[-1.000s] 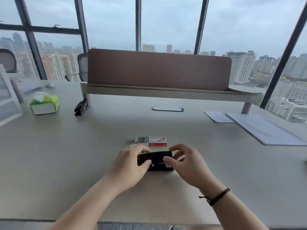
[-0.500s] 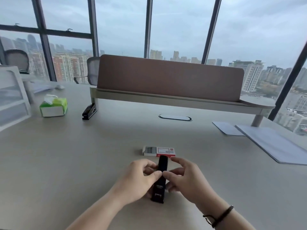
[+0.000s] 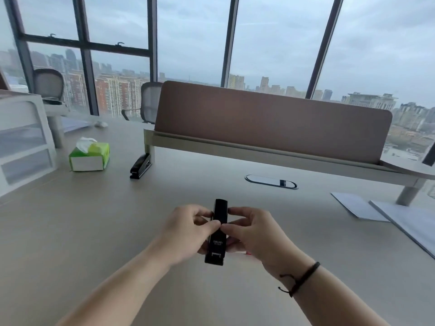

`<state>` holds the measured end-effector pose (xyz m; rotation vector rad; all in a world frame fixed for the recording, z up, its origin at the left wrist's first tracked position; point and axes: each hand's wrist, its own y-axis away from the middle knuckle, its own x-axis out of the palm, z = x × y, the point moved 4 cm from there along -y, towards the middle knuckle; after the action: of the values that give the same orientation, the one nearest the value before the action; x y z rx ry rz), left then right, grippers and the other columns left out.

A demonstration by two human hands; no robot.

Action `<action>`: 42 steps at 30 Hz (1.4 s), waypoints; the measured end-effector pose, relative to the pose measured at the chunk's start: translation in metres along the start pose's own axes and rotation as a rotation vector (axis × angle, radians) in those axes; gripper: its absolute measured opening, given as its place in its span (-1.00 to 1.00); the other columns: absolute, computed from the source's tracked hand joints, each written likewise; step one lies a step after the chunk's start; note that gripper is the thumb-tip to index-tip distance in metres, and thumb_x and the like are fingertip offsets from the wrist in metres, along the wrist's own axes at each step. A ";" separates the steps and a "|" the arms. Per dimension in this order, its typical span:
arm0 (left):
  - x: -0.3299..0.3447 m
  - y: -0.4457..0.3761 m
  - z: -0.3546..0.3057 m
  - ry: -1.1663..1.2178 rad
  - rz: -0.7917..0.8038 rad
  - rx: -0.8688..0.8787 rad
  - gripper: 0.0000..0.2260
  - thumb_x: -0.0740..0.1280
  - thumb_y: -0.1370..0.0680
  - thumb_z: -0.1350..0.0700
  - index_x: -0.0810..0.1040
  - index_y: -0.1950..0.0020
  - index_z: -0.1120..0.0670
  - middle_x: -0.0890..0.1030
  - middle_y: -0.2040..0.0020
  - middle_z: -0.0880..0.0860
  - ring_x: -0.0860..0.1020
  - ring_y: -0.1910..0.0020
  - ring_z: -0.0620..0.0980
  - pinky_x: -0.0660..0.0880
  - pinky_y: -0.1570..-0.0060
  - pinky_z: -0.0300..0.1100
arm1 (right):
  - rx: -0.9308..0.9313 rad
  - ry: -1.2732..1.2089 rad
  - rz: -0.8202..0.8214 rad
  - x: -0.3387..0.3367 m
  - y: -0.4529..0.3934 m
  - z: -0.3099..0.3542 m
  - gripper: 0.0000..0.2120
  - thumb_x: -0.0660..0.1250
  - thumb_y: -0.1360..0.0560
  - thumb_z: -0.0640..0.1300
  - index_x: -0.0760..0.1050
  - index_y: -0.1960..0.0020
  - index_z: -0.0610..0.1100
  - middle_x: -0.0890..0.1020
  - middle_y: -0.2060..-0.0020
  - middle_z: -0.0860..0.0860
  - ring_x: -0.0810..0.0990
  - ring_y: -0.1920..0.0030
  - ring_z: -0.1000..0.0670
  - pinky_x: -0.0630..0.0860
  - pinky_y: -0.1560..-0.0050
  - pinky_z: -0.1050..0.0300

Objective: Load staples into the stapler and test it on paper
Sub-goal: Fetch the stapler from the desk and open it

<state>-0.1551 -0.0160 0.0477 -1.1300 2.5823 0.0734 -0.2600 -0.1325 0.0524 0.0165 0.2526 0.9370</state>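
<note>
Black stapler [image 3: 218, 231] pinched between both hands above the worktop [image 3: 94, 231], long axis pointing away. Left hand [image 3: 188, 234] and right hand [image 3: 256, 234] each closed on a flank, equally near. Lid shut; paper [image 3: 404, 220] far right.

Soft, overcast daylight is coming through the windows [image 3: 193, 43], leaving faint shadows; the wide-angle lens is bending the edges, and everything is looking slightly blurred.
</note>
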 end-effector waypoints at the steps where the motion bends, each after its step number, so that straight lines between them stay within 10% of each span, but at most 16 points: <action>1: -0.005 -0.018 -0.001 -0.014 -0.006 -0.006 -0.90 0.43 -0.54 0.19 0.60 -0.03 0.05 0.70 0.20 0.08 0.64 0.48 -0.04 0.63 0.40 -0.16 | 0.003 -0.006 0.006 0.002 -0.017 0.006 -0.56 0.42 -0.49 -0.34 0.45 -0.35 -0.28 0.71 0.02 -0.27 0.74 0.29 -0.13 0.67 0.25 0.11; 5: -0.016 -0.096 -0.001 -0.060 -0.006 -0.026 -0.86 0.39 -0.56 0.16 0.63 -0.11 0.13 0.72 0.08 0.14 0.66 0.41 0.03 0.67 0.32 -0.10 | 0.007 0.008 -0.057 0.004 -0.101 0.023 -0.57 0.39 -0.50 -0.36 0.45 -0.35 -0.30 0.69 0.02 -0.37 0.70 0.12 -0.31 0.65 -0.06 -0.21; 20: 0.003 -0.273 0.062 -0.112 -0.026 -0.099 -0.82 0.28 -0.58 0.15 0.68 0.01 0.13 0.71 0.05 0.19 0.59 0.31 0.12 0.58 0.34 -0.09 | 0.045 0.093 -0.143 0.006 -0.288 0.000 -0.62 0.36 -0.50 -0.32 0.48 -0.31 -0.26 0.71 0.03 -0.27 0.73 0.17 -0.24 0.69 0.03 -0.07; 27: 0.001 -0.272 0.067 -0.144 -0.058 -0.070 -0.82 0.31 -0.58 0.07 0.69 0.01 0.10 0.72 0.04 0.15 0.63 0.25 0.11 0.57 0.28 -0.11 | 0.037 0.111 -0.153 0.005 -0.287 -0.005 -0.89 0.34 -0.52 -0.26 0.59 0.14 -0.27 0.67 0.20 -0.18 0.65 0.33 -0.11 0.68 0.17 -0.04; 30: -0.011 -0.265 0.066 -0.163 -0.085 -0.068 -0.84 0.29 -0.58 0.10 0.64 -0.08 0.06 0.69 0.04 0.07 0.65 0.25 0.05 0.60 0.29 -0.13 | -0.003 0.271 -0.247 0.004 -0.284 0.001 -0.76 0.38 -0.50 -0.07 0.57 -0.08 -0.21 0.69 0.23 -0.09 0.69 0.29 -0.09 0.70 0.10 -0.05; 34: -0.058 -0.257 0.069 -0.277 -0.252 -0.025 -0.79 0.28 -0.57 0.14 0.66 -0.12 0.04 0.69 -0.02 0.03 0.64 0.12 0.05 0.55 0.22 -0.21 | -0.218 0.606 -0.329 0.015 -0.274 0.031 -0.76 0.33 -0.49 -0.02 0.59 -0.07 -0.12 0.70 0.08 -0.04 0.64 0.08 -0.10 0.57 0.07 0.10; 42: -0.168 -0.240 0.100 -0.638 -0.652 0.002 -0.64 0.40 -0.49 0.04 0.56 -0.27 0.06 0.57 -0.18 0.18 0.51 -0.20 0.24 0.50 -0.17 0.03 | -0.564 0.938 0.043 0.124 -0.292 0.072 -0.70 0.29 -0.55 -0.09 0.53 -0.27 0.00 0.64 -0.18 0.06 0.58 -0.20 -0.02 0.48 -0.14 0.13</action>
<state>0.1519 -0.0449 0.0243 -1.5758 1.5905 0.2332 0.0577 -0.2001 0.0609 -0.9573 0.8418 0.9789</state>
